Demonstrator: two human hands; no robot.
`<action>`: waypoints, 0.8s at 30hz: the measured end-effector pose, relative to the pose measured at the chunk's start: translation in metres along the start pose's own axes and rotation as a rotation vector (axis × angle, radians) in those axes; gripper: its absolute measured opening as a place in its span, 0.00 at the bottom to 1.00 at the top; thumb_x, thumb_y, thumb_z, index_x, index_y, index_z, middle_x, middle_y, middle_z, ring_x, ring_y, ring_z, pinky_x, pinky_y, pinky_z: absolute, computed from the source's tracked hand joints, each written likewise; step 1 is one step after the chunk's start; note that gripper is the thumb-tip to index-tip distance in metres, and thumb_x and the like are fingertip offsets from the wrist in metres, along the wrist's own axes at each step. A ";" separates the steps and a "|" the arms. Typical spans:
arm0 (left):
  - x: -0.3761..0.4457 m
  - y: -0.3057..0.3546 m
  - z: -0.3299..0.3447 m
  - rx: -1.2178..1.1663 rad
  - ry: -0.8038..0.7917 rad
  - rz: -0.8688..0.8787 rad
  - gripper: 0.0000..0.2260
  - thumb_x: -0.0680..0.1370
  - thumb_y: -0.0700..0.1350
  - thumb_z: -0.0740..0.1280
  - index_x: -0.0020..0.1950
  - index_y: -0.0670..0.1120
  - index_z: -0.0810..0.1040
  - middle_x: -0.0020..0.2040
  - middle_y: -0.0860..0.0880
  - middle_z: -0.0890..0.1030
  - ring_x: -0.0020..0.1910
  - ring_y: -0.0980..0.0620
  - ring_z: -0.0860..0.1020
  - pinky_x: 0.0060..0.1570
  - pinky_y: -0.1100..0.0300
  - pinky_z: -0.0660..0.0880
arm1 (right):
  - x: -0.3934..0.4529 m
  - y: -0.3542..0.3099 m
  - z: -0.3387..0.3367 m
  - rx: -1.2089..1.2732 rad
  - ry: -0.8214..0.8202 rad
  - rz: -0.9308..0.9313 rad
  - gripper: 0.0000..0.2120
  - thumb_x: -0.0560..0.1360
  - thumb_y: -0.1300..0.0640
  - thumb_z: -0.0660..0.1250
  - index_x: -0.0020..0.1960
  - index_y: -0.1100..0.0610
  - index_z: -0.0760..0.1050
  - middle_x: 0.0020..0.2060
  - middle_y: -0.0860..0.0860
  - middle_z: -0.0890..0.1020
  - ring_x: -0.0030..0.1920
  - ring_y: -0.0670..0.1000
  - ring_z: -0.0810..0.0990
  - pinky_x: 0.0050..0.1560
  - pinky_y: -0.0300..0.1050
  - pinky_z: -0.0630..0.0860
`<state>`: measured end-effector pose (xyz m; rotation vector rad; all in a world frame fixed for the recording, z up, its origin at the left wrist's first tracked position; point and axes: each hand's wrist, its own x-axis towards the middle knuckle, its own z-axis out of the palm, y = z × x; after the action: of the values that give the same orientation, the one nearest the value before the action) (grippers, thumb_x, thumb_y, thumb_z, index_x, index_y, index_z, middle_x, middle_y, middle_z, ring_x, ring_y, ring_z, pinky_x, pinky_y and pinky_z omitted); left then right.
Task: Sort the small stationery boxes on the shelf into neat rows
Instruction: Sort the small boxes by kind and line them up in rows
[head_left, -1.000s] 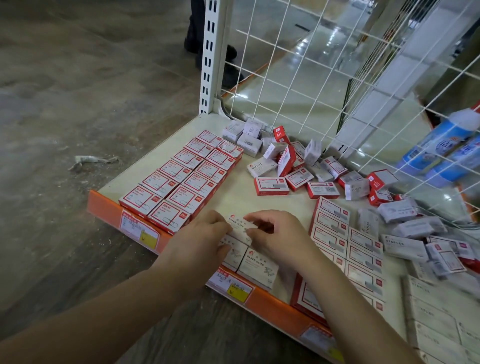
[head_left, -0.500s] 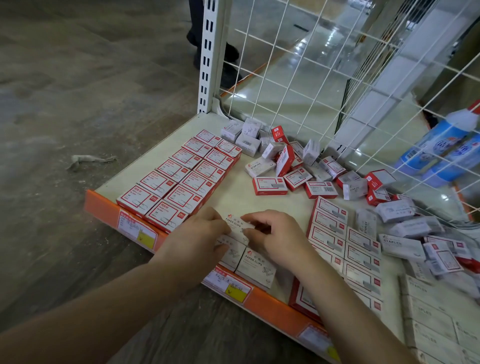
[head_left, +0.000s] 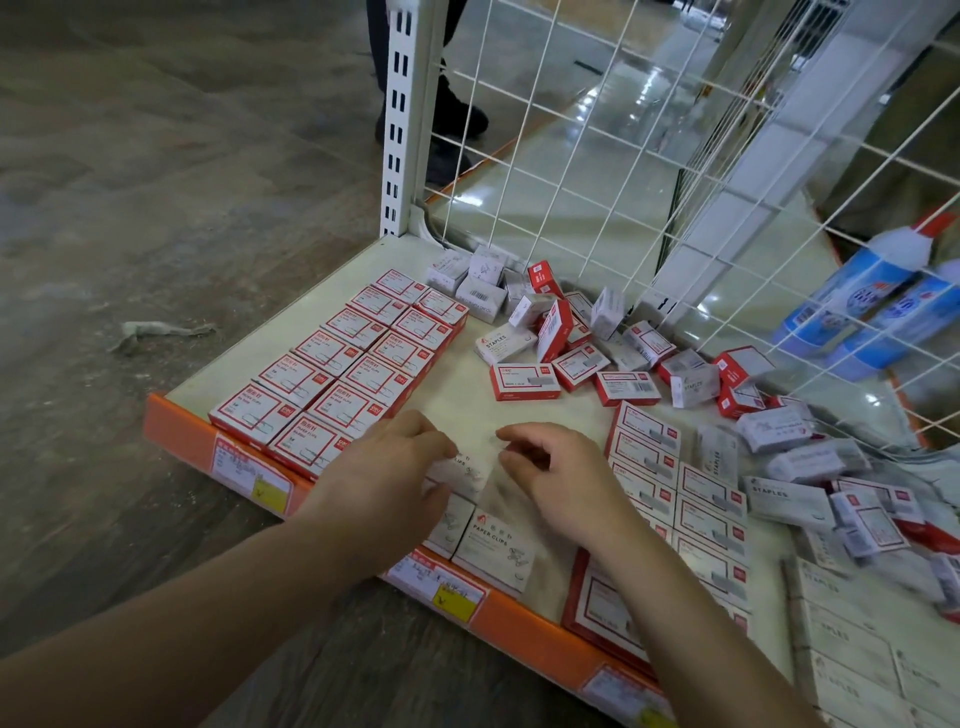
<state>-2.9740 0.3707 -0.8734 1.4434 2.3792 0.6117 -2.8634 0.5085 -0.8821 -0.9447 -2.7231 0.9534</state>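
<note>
A low cream shelf (head_left: 462, 410) with an orange front lip is sitting above a grey floor, a white wire grid (head_left: 623, 171) rising behind it; on the shelf, two neat rows of red-and-white boxes (head_left: 348, 369) are lying left of the white paper-clip boxes (head_left: 493, 551), more rows (head_left: 680, 488) are lying to their right, and a loose heap of boxes (head_left: 582, 338) is lying beyond them by the grid. The left hand (head_left: 384, 488) is resting on the paper-clip boxes, its fingers pinching the farthest white box (head_left: 465, 470); the right hand (head_left: 561, 478) is hovering just beside it, fingers loosely curled and gripping nothing.
</note>
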 end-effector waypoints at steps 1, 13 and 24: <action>0.002 0.002 0.000 0.026 0.009 0.021 0.17 0.79 0.51 0.60 0.68 0.55 0.68 0.64 0.58 0.68 0.61 0.58 0.67 0.57 0.66 0.68 | 0.002 0.003 -0.003 -0.017 0.027 0.007 0.14 0.77 0.56 0.63 0.63 0.52 0.75 0.56 0.47 0.78 0.51 0.41 0.73 0.52 0.30 0.67; 0.029 0.012 0.005 0.231 -0.056 0.065 0.15 0.82 0.52 0.52 0.64 0.51 0.71 0.58 0.53 0.72 0.58 0.54 0.69 0.57 0.61 0.69 | 0.035 0.023 -0.014 -0.231 0.084 0.053 0.25 0.77 0.62 0.61 0.72 0.55 0.61 0.71 0.50 0.64 0.70 0.49 0.62 0.68 0.41 0.58; 0.030 0.011 0.008 0.210 -0.025 0.053 0.15 0.81 0.53 0.51 0.62 0.51 0.71 0.58 0.53 0.72 0.57 0.55 0.69 0.57 0.62 0.69 | 0.048 0.027 -0.010 -0.241 0.185 0.052 0.23 0.75 0.56 0.66 0.69 0.55 0.66 0.63 0.51 0.71 0.65 0.51 0.67 0.65 0.45 0.62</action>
<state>-2.9756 0.4036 -0.8761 1.5936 2.4527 0.3623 -2.8848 0.5584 -0.8951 -1.0876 -2.7061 0.5202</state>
